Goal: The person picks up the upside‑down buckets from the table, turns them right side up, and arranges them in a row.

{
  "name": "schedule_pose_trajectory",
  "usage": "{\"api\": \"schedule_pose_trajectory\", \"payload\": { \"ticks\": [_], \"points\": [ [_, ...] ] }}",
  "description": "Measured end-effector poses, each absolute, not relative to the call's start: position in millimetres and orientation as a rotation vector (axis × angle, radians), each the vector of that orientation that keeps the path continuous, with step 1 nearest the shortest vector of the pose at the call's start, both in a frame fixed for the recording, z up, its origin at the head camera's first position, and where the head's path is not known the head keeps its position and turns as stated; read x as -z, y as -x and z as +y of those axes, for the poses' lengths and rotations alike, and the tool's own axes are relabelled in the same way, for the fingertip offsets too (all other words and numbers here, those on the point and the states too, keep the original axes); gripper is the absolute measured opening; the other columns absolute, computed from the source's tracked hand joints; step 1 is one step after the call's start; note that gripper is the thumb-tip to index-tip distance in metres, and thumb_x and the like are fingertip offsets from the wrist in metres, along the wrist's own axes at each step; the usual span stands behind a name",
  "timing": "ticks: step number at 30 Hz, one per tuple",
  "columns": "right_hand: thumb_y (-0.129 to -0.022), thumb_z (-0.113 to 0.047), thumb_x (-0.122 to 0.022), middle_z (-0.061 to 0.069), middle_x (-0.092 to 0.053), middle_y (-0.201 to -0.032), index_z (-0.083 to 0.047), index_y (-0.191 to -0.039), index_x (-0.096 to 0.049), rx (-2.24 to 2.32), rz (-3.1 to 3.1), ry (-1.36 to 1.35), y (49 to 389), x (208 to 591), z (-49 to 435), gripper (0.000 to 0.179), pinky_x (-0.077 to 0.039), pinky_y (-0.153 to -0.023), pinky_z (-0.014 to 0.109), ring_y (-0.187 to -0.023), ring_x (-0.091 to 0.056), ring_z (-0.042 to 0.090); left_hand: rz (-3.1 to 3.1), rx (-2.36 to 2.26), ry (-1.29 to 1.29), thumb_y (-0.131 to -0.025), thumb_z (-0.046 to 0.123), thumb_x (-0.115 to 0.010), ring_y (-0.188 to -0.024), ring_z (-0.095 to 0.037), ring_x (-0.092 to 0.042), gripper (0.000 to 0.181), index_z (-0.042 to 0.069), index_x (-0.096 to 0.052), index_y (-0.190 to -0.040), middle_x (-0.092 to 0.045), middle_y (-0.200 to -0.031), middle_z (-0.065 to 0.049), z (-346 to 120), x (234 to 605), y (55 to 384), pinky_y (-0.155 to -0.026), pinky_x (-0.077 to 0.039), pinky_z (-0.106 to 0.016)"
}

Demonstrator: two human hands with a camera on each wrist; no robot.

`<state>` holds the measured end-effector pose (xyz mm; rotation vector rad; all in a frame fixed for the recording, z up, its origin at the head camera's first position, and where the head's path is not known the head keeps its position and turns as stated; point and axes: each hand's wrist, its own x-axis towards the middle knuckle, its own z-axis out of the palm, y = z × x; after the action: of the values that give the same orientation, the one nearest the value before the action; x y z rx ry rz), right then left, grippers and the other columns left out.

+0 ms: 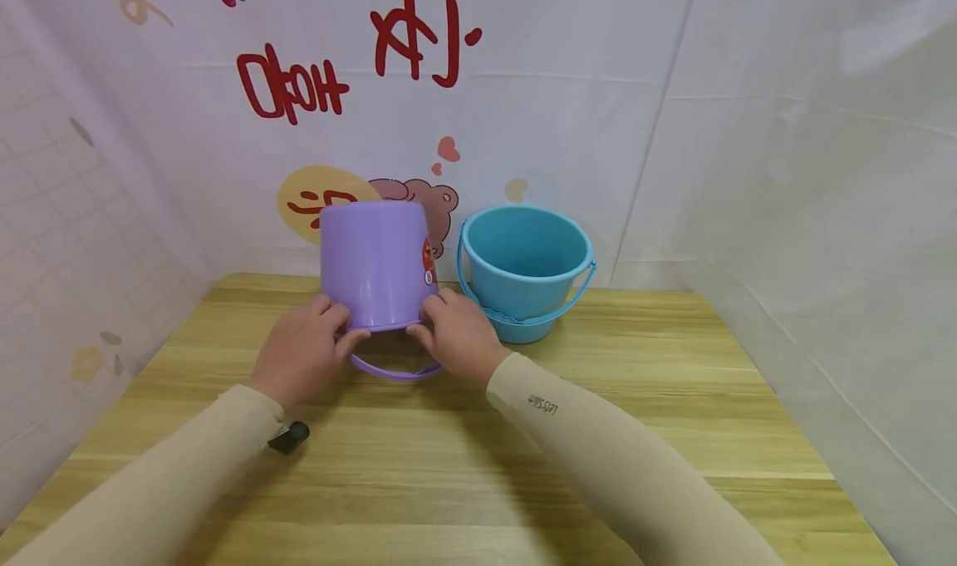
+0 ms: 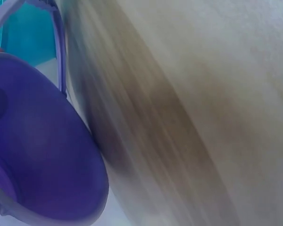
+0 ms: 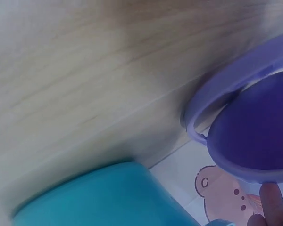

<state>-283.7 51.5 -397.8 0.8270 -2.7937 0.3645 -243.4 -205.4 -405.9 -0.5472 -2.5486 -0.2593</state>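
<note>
holding a purple bucket (image 1: 374, 263) upside down over the far side of the worktop (image 1: 419, 483), a little left of the middle, base up and mouth turned down and toward the near side. pinching the rim on the left with the left hand (image 1: 302, 350), thumb at the edge and fingers (image 1: 327, 310) curled against the outer wall. gripping the rim on the right in much the same way with the right hand (image 1: 459, 333), fingertips pressed to the outside just by the edge in the right wrist view. letting a purple handle (image 1: 396, 375) hang in a loop below the mouth, on the near side. showing a red sticker (image 1: 429, 260) on the right of the purple bucket, and its deep purple inside in the left wrist view.

having a blue bucket (image 1: 523, 296) to the right, near the right hand but apart from the purple bucket, upright on the worktop, with its blue handle (image 1: 571, 304) lowered across the near side. wearing beige sleeves (image 1: 620, 458) on both arms, lettered on the right, with a small black object (image 1: 292, 439) at the left cuff. facing a white sheet (image 1: 598, 117) at the far side, printed with red characters (image 1: 414, 34) and a pink bear (image 1: 443, 204) partly hidden behind the purple bucket.
</note>
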Motion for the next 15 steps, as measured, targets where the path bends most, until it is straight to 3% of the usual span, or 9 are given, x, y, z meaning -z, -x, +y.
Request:
{"api": "schedule_pose_trajectory", "payload": {
  "ticks": [8, 15],
  "points": [
    [-0.106, -0.047, -0.061, 0.0, -0.058, -0.092, -0.014, -0.096, -0.061, -0.364, -2.66, -0.858, 282.6, 390.4, 50.7, 0.034, -0.053, -0.079, 0.035, -0.086, -0.059, 0.019, -2.426, 0.336, 0.532, -0.091, 0.034, -0.083, -0.072, -0.027, -0.051, 0.036, 0.009, -0.059, -0.081, -0.054, -0.079, -0.007, -208.1, 397.3, 242.3, -0.065, -0.044, -0.04],
    [-0.107, -0.046, -0.058, -0.001, -0.059, -0.096, -0.015, -0.101, -0.061, -0.408, -2.678, -0.859, 279.4, 379.6, 50.9, 0.032, -0.055, -0.076, 0.032, -0.086, -0.057, 0.015, -2.331, 0.412, 0.549, -0.09, 0.028, -0.083, -0.081, -0.032, -0.053, 0.029, 0.005, -0.065, -0.087, -0.061, -0.087, -0.011, -213.0, 389.5, 243.6, -0.074, -0.044, -0.046]
  ]
}}
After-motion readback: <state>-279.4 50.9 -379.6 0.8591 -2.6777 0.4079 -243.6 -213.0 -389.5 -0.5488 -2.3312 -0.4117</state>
